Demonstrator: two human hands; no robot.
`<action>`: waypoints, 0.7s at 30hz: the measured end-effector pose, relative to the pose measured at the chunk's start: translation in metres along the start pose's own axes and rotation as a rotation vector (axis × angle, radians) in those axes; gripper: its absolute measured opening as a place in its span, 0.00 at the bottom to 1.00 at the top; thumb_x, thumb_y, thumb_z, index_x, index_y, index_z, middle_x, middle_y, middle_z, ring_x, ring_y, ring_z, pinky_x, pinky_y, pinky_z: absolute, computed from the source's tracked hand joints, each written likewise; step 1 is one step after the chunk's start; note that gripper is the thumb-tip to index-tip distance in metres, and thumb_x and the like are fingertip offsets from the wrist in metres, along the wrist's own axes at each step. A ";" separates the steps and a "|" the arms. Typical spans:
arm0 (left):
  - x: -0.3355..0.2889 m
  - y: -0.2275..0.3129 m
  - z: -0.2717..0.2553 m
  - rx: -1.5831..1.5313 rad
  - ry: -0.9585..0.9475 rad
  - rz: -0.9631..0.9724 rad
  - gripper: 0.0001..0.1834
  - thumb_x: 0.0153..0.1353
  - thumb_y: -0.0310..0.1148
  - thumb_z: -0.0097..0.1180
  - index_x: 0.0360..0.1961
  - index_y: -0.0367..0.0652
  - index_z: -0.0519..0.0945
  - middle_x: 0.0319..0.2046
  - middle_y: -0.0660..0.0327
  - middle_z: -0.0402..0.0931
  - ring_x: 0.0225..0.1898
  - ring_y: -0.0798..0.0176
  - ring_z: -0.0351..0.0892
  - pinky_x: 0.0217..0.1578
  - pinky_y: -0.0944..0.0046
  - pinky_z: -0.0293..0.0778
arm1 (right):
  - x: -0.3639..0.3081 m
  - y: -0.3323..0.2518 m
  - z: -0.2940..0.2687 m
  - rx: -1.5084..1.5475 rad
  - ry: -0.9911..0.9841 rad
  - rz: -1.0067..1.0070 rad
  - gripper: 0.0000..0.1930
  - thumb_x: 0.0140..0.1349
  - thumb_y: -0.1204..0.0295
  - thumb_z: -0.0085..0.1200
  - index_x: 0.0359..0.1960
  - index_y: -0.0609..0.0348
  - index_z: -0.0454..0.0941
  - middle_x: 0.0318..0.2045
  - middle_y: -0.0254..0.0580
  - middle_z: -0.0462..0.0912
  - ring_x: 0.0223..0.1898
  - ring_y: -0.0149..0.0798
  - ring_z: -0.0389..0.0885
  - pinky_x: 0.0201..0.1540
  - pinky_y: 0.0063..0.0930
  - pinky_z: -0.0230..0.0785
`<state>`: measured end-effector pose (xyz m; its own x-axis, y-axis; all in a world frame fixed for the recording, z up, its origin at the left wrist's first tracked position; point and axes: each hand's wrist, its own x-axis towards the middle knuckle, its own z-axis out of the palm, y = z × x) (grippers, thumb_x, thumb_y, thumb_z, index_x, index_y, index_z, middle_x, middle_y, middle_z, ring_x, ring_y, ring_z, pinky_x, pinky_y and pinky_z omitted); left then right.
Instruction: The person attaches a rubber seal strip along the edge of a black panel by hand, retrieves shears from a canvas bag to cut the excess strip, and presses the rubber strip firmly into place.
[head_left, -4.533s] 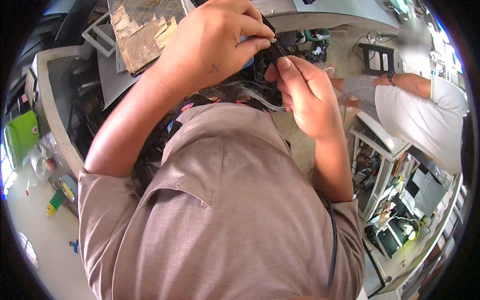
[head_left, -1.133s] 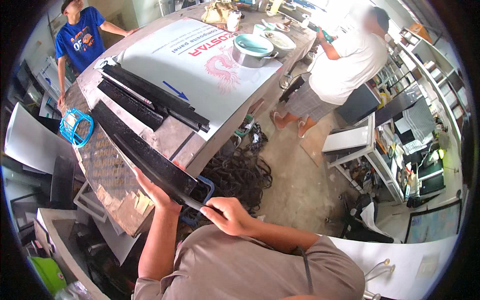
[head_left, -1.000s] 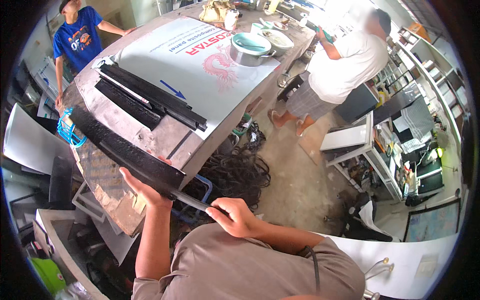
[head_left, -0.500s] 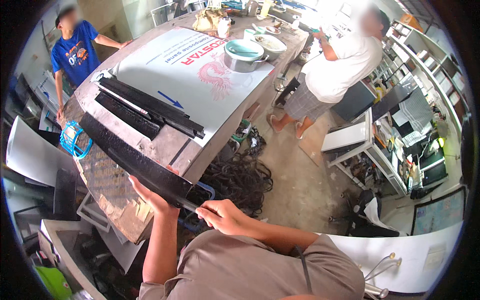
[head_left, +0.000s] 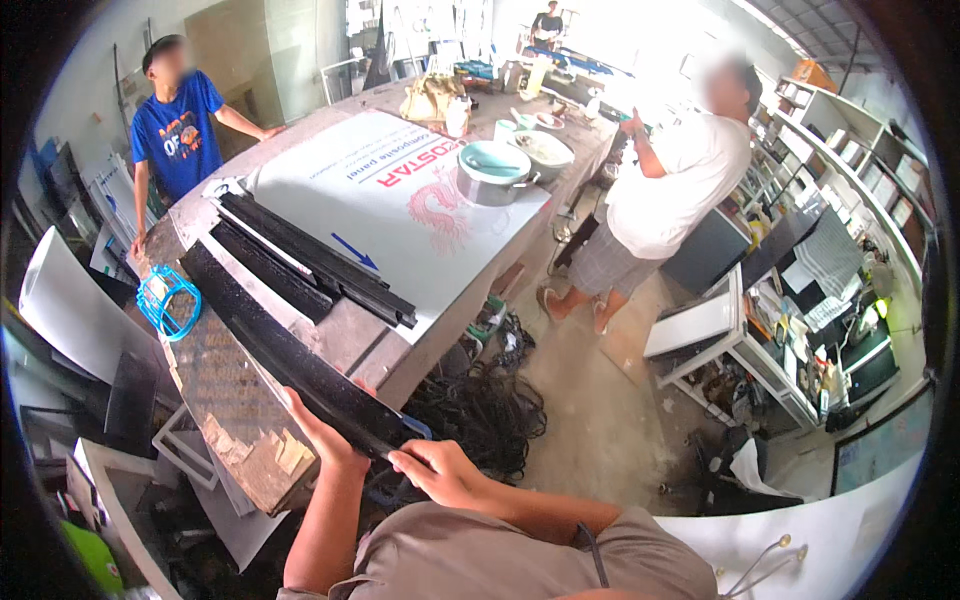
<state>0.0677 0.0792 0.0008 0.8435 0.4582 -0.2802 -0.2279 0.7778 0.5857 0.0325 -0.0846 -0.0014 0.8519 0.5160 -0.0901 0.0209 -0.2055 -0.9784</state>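
A: What is at the left?

B: A person in a blue shirt point(head_left: 185, 135) stands at the far side of the bench point(head_left: 360, 338), hands resting on it. Nearer, a blue wire frame point(head_left: 168, 302) sits by the bench's left edge.

A: And the thing being held?

B: A long black strip point(head_left: 275, 335). It slants from the bench's left edge past the near edge toward the wearer. The left hand point(head_left: 332, 440) cradles it from below, thumb spread along one side, fingertips showing at the other. The right hand point(head_left: 440, 470) pinches at the near end, thumb against fingers; exactly what lies between them is too small to tell.

A: How far along does it look?

B: Partway, I'd judge: this strip is in hand, not laid down. Other dark strips point(head_left: 270, 268) lie on the bench's left half; whether those are finished or waiting, I can't tell.

A: Farther right?

B: A dark tangle point(head_left: 480, 400) below the bench's right edge, a metal pot point(head_left: 487, 190) near that edge, then a person in a white shirt point(head_left: 675, 190).
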 end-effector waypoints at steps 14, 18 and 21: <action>-0.015 -0.006 0.001 0.003 -0.068 -0.144 0.45 0.57 0.78 0.39 0.46 0.43 0.73 0.31 0.52 0.78 0.31 0.53 0.79 0.34 0.57 0.77 | -0.005 0.001 0.009 0.085 -0.017 0.117 0.19 0.71 0.59 0.52 0.31 0.65 0.78 0.19 0.40 0.78 0.22 0.29 0.76 0.25 0.31 0.65; -0.010 0.001 -0.015 -0.008 -0.018 -0.126 0.45 0.57 0.78 0.40 0.47 0.42 0.73 0.30 0.53 0.78 0.31 0.53 0.79 0.34 0.57 0.77 | -0.007 0.027 0.002 -0.020 -0.241 0.106 0.21 0.72 0.56 0.51 0.32 0.64 0.78 0.22 0.38 0.79 0.25 0.27 0.76 0.29 0.27 0.68; -0.005 0.004 -0.012 0.001 0.012 -0.148 0.44 0.59 0.76 0.40 0.46 0.41 0.74 0.29 0.54 0.77 0.29 0.54 0.79 0.32 0.57 0.77 | -0.007 0.030 -0.001 -0.029 -0.206 0.057 0.20 0.73 0.58 0.48 0.32 0.63 0.77 0.23 0.38 0.78 0.26 0.28 0.73 0.31 0.29 0.66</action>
<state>0.0565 0.0849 -0.0051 0.8618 0.3438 -0.3729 -0.1009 0.8367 0.5383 0.0278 -0.0947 -0.0298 0.7269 0.6617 -0.1838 -0.0062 -0.2613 -0.9652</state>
